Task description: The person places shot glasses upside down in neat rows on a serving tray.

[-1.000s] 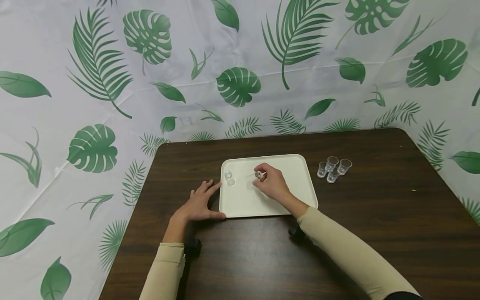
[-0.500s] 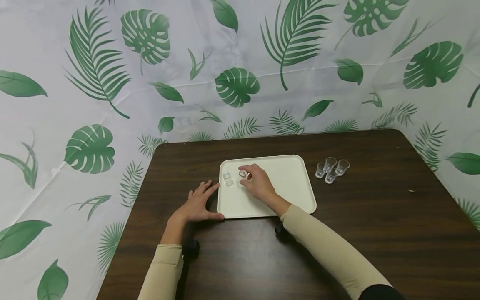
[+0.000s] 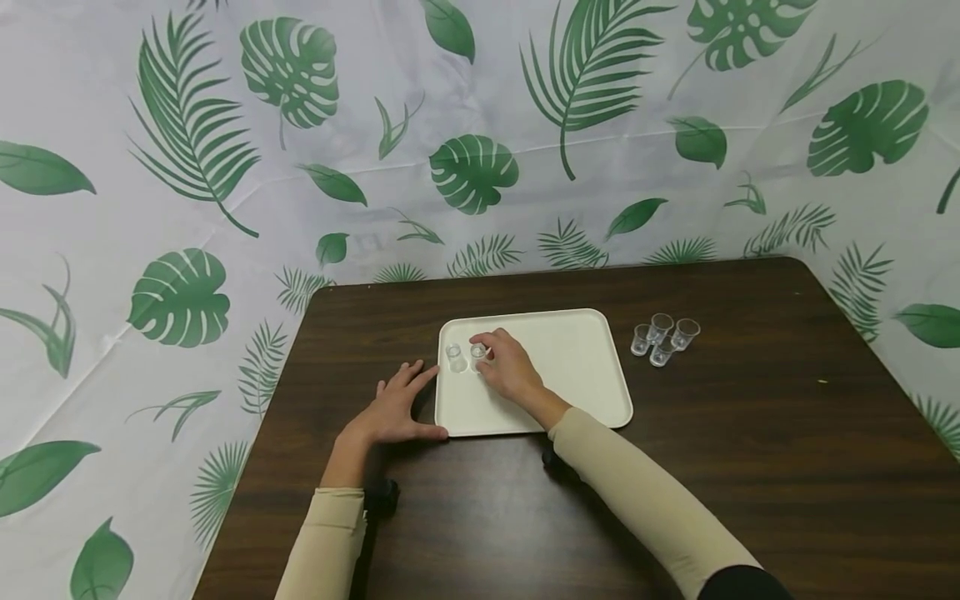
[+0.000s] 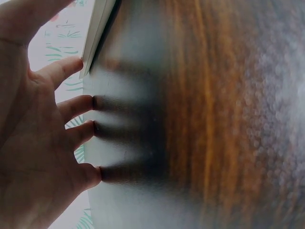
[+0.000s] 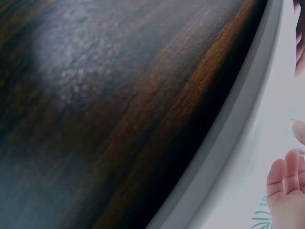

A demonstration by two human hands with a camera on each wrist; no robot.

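My right hand (image 3: pixel 513 368) pinches a small clear cup (image 3: pixel 477 353) between thumb and fingers, down at the left part of a cream tray (image 3: pixel 558 367). Just left of it another small clear cup (image 3: pixel 454 353) stands on the tray. My left hand (image 3: pixel 393 410) lies spread at the tray's left side, thumb and index finger touching its edge. In the left wrist view the other fingers of that hand (image 4: pixel 47 129) rest their tips on the table. The right wrist view catches only part of the right hand (image 5: pixel 288 186); the cup is not visible there.
Several more clear cups (image 3: pixel 663 340) stand grouped on the dark wooden table (image 3: pixel 780 433), right of the tray. Behind the table hangs a white cloth (image 3: pixel 405 192) with green leaf prints.
My right hand has moved left across the tray with the clear cup, bringing it beside the other cup. The left hand has stayed at the tray's edge.
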